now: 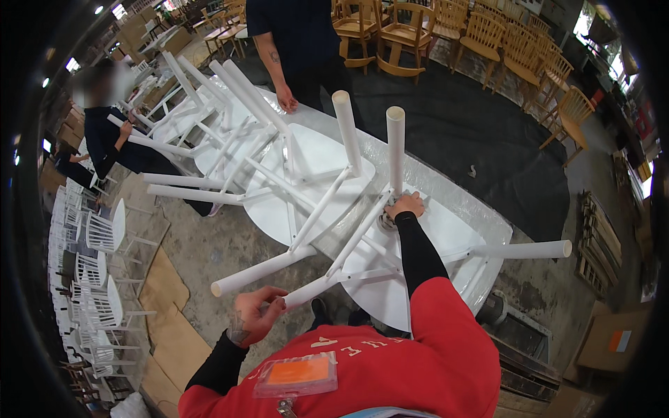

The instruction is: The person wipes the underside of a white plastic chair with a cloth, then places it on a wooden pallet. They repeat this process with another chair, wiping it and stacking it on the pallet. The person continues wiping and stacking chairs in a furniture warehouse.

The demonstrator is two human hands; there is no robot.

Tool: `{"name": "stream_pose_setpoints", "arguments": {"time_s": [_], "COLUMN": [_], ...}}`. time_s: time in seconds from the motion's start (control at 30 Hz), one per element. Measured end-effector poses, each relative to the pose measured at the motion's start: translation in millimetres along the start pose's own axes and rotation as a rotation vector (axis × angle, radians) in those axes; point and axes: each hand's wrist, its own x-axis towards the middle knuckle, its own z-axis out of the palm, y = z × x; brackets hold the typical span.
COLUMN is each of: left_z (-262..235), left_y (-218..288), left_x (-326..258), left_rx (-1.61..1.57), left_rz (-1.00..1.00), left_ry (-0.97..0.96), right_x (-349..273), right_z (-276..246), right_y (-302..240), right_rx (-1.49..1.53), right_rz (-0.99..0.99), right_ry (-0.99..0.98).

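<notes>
Head view: my left hand [256,315] grips a leg of the upturned white chair [390,279] at seven o'clock; my right hand [405,206] presses a sanding pad [385,221] at center. I judge sanding underway; next calls for steady strokes.

The upturned chair [390,237] under the person's hands is plain white, seat and legs alike, and so are the upturned chairs beside it [230,132] and the stacked ones at the left [90,279]. The person's sleeves [418,251] are black under a red vest [390,362] with an orange badge [298,371]. The chairs at the back [488,35] are honey-coloured wood. A black mat [460,118] covers grey floor.
</notes>
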Motion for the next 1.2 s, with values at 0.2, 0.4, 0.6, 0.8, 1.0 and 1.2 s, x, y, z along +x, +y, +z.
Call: {"name": "stream_pose_setpoints", "arguments": {"time_s": [0.2, 0.4, 0.6, 0.8, 1.0, 1.2], "left_z": [-0.2, -0.2, -0.1, -0.9, -1.5, -2.0], "left_y": [3.2, 0.5, 8.7, 6.7, 11.1, 10.0], "left_x": [6.8, -0.2, 5.3, 5.8, 6.6, 5.3], "left_rx": [-0.009, -0.033, -0.016, 0.019, 0.005, 0.004], "left_rz": [0.048, 0.027, 0.052, 0.045, 0.017, 0.012], "left_ry": [-0.015, 0.007, 0.023, 0.021, 0.021, 0.027], "right_x": [11.5, 7.8, 17.5, 18.1, 12.8, 12.3], "right_z": [8.5, 0.7, 2.8, 10.3, 16.7, 14.6], "right_y": [7.3, -3.4, 4.7, 5.0, 2.6, 2.0], "right_rx": [-0.043, 0.003, 0.077, 0.145, 0.168, 0.167], "right_rz": [0.039, -0.045, 0.025, 0.056, 0.093, 0.079], "right_ry": [0.123, -0.012, -0.029, 0.051, 0.158, 0.137]}}
